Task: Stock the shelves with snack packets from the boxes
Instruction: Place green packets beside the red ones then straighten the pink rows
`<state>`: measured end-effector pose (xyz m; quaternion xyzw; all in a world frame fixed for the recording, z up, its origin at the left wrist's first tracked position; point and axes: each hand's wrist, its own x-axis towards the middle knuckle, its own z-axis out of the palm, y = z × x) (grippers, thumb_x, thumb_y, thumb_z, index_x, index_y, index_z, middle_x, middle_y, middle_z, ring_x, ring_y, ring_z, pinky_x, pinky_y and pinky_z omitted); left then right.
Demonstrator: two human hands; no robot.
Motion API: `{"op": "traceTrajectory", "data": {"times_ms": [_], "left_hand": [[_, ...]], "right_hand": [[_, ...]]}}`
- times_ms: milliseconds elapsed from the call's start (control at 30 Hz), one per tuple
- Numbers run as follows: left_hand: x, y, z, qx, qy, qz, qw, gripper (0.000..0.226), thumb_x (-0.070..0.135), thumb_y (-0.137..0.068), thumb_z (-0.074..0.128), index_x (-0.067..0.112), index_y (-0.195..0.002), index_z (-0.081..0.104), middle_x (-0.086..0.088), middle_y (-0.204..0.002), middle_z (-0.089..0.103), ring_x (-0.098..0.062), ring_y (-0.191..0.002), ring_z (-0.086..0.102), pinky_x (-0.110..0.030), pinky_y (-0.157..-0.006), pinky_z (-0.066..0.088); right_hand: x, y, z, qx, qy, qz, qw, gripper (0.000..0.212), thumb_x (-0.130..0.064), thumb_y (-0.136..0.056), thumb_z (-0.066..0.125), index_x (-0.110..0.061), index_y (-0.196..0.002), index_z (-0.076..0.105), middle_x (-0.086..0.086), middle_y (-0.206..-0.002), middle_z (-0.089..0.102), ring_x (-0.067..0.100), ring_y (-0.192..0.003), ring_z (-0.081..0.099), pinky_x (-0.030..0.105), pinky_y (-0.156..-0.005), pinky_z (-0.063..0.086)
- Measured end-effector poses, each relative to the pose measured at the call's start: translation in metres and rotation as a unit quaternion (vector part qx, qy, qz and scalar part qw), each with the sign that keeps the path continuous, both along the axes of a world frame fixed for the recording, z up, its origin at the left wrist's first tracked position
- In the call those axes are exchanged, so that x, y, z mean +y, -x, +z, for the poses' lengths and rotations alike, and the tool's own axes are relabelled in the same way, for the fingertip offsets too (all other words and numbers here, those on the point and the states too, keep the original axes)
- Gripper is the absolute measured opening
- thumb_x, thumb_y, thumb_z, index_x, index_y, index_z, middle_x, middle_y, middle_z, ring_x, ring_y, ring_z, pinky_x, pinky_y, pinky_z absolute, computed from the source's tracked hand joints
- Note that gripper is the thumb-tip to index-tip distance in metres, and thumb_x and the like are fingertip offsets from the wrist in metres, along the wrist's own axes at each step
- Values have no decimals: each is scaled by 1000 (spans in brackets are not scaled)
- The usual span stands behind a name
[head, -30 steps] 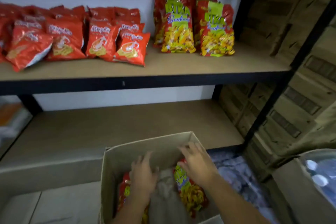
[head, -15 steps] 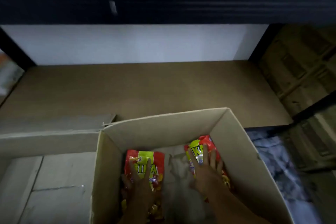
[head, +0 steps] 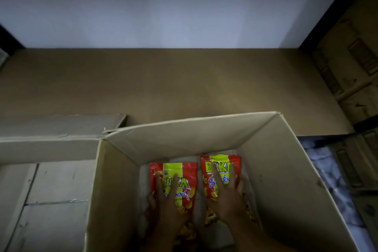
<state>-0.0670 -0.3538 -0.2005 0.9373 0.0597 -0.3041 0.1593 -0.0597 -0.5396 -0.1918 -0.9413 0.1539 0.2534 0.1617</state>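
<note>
An open cardboard box [head: 266, 170] stands at about 6 o'clock in the view, in front of a brown shelf [head: 163, 84] that reaches back to a pale wall [head: 163, 6] at 12 o'clock. Two red and yellow snack packets lie side by side at the bottom of the box, both with the printed face up.

The left hand [head: 169, 208] lies on the left packet [head: 173, 180]. Its fingers [head: 158, 187] are spread over the front of the packet, and the thumb seems to go past the packet's left edge (I cannot tell if it hooks under). The right hand [head: 227, 200] lies on the right packet [head: 219, 172], with straight fingers [head: 214, 178] spread flat on the print. So both hands press on the packets with released fingers; a real grasp is not visible.

At 9 o'clock a second cardboard box [head: 51, 190] touches the first one, and its flap lies against the shelf edge. At 3 o'clock, stacked brown cartons [head: 351, 67] stand beside the black shelf post [head: 327, 6]. Below them, at 4 o'clock, some pale wrapped goods [head: 331, 190] are visible, too dark to identify.
</note>
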Motion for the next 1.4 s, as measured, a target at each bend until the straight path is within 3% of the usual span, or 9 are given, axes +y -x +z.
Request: {"op": "traceTrajectory", "data": {"times_ms": [133, 267, 467, 733, 933, 1200, 1400], "left_hand": [[-5, -1, 12, -13, 15, 16, 1000, 105, 69, -77, 67, 56, -151, -7, 4, -158, -37, -35, -145, 4, -51, -111, 33], [-7, 3, 46, -45, 72, 29, 996, 104, 68, -78, 66, 54, -152, -6, 5, -158, -37, -39, -148, -7, -55, -117, 22], [-2, 20, 127, -143, 78, 21, 986, 108, 60, -79, 71, 50, -153, -7, 6, -155, -41, -37, -148, -5, -45, -117, 25], [-7, 38, 245, -280, 110, 2, 954, 116, 64, -74, 73, 53, -151, -14, 12, -149, -49, -29, -142, 5, -47, -110, 38], [-29, 39, 331, -399, 146, -31, 905, 115, 64, -72, 74, 52, -153, -7, 15, -151, -46, -26, -140, 11, -42, -109, 42], [-81, 5, 463, -548, 239, -78, 798, 109, 57, -71, 78, 53, -153, 6, 19, -156, -36, -19, -134, 18, -37, -104, 42], [-124, -58, 533, -594, 217, -71, 771, 111, 58, -72, 78, 50, -155, 5, 15, -155, -40, -24, -135, 12, -40, -105, 39]], "right_hand": [[2, 1, 10, -32, 38, 23, 998, 104, -65, -85, 58, -61, -130, -36, 4, -162, -23, 43, -144, 6, 56, -112, 31], [4, 5, 48, -54, 20, 18, 998, 98, -61, -88, 57, -61, -139, -27, 1, -161, -26, 43, -146, 2, 59, -114, 27], [8, 27, 137, -144, 24, 26, 989, 97, -58, -89, 58, -62, -140, -24, -2, -161, -27, 40, -147, 6, 63, -113, 23], [7, 65, 255, -293, 42, -15, 955, 98, -57, -90, 58, -61, -140, -27, -4, -160, -29, 39, -146, 11, 63, -113, 28], [-18, 77, 330, -405, 76, -34, 911, 95, -64, -89, 52, -59, -141, -27, -5, -160, -28, 33, -143, 12, 54, -110, 35], [-70, 45, 445, -549, 96, -35, 829, 94, -61, -85, 61, -53, -151, -5, -3, -164, -11, 31, -136, 20, 55, -102, 40], [-117, -21, 509, -615, 105, -48, 780, 93, -59, -86, 63, -52, -152, -3, -2, -164, -9, 30, -137, 21, 54, -102, 41]]}}
